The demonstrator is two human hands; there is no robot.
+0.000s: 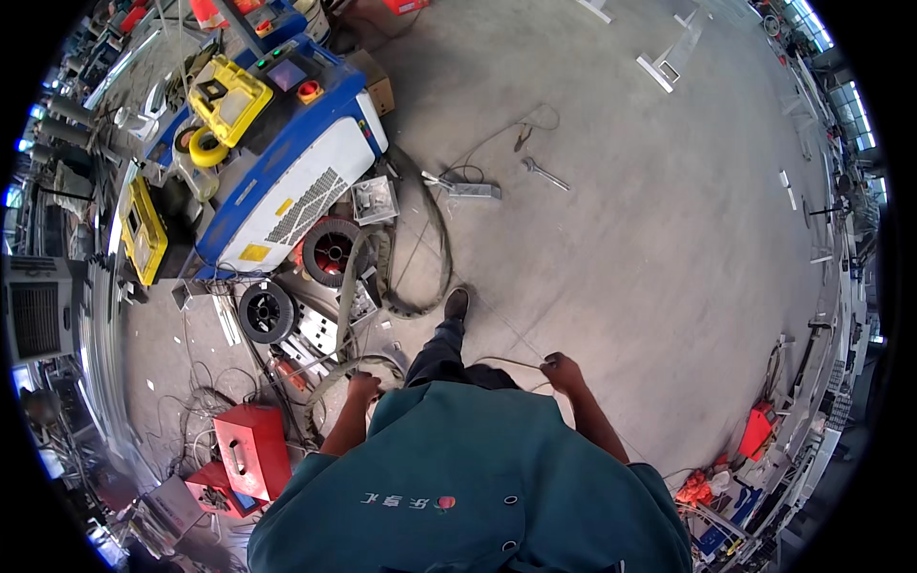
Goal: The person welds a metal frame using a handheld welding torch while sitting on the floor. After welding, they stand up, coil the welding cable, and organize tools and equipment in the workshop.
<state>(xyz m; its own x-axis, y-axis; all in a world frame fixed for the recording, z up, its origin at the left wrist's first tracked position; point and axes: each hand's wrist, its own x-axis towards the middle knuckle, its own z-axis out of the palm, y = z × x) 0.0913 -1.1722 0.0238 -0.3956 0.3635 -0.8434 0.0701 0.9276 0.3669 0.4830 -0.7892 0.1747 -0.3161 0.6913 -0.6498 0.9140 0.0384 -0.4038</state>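
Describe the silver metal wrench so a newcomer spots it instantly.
Start at the large blue-and-white machine, looking right across the grey floor. Past a long grey rectangular block lies the silver metal wrench; unlike that cabled block, it is slim with a widened head.

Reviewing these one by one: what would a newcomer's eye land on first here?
Most likely the big blue-and-white machine at upper left, with a yellow case on top. Next, the bright red box at lower left and the dark green top filling the bottom centre. The left hand and right hand show below mid-picture, well apart.
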